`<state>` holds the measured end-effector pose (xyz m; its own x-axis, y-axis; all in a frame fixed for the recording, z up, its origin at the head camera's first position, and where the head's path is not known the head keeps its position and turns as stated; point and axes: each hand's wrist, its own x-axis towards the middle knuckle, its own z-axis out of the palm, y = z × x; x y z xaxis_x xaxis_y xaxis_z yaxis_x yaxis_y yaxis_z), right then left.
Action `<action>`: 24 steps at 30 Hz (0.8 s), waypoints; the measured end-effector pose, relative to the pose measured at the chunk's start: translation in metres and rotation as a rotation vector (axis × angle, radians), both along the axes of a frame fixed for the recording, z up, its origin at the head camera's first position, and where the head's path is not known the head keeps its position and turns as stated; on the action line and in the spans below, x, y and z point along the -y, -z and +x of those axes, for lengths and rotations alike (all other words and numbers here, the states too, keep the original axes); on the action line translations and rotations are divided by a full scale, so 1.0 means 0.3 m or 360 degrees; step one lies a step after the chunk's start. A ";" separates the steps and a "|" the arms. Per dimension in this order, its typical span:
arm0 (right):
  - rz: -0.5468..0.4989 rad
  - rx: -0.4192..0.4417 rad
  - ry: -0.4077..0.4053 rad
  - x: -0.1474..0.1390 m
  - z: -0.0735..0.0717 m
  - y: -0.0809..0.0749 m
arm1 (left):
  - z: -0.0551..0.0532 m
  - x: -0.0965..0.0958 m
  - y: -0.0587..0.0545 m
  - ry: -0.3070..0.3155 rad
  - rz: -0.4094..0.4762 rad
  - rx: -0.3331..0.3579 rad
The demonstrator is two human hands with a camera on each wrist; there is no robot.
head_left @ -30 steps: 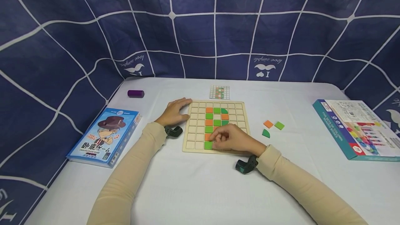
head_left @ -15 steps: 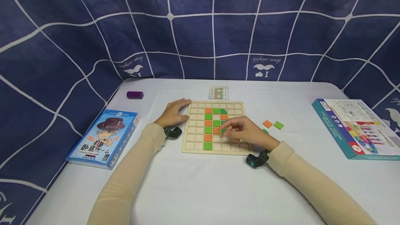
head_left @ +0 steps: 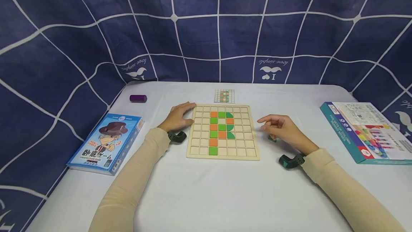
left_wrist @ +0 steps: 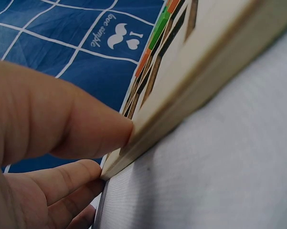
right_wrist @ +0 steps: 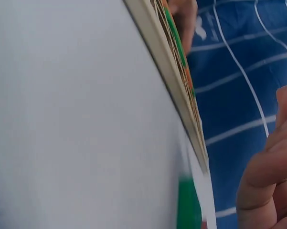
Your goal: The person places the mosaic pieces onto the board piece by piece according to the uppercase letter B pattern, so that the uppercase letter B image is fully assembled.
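Observation:
A wooden grid board [head_left: 239,152] lies on the table, with orange and green square tiles and green rounded pieces set in its middle columns. My left hand [head_left: 178,117] rests at the board's left edge; in the left wrist view its thumb [left_wrist: 93,125] touches the board's side, and the fingers reach the far corner. Right of the board hovers my right hand [head_left: 283,130], index finger extended and the others loosely bent, holding nothing that shows. Below it a dark green piece [head_left: 272,138] is partly visible; the hand hides the other loose tiles.
Behind the board lies a small pattern card [head_left: 224,96]. A purple cylinder [head_left: 138,98] and a blue game box [head_left: 106,142] are at the left. A teal-edged box [head_left: 370,131] lies at the right. A dark blue patterned cloth [head_left: 206,35] hangs behind the table.
My right hand has left the board's lower middle and moved right, over the loose pieces, uncovering the tiles beneath it. The left hand stays at the board's edge.

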<state>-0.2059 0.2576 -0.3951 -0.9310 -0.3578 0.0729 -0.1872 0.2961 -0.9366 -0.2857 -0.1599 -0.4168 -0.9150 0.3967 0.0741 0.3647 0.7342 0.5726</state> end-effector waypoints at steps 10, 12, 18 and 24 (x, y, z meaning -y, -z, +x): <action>0.0103 -0.0035 0.0211 -0.138 -0.006 0.021 | -0.002 0.000 0.002 0.0002 0.0002 -0.0005; 0.0106 -0.0046 0.0237 -0.150 -0.007 0.027 | -0.002 -0.002 0.001 -0.0003 -0.0002 -0.0006; 0.0131 -0.0022 0.0256 -0.161 -0.010 0.044 | 0.001 -0.004 -0.002 -0.0002 0.0003 -0.0003; 0.0211 0.0045 0.0265 -0.161 -0.009 0.050 | 0.004 -0.002 -0.002 -0.0002 0.0010 -0.0007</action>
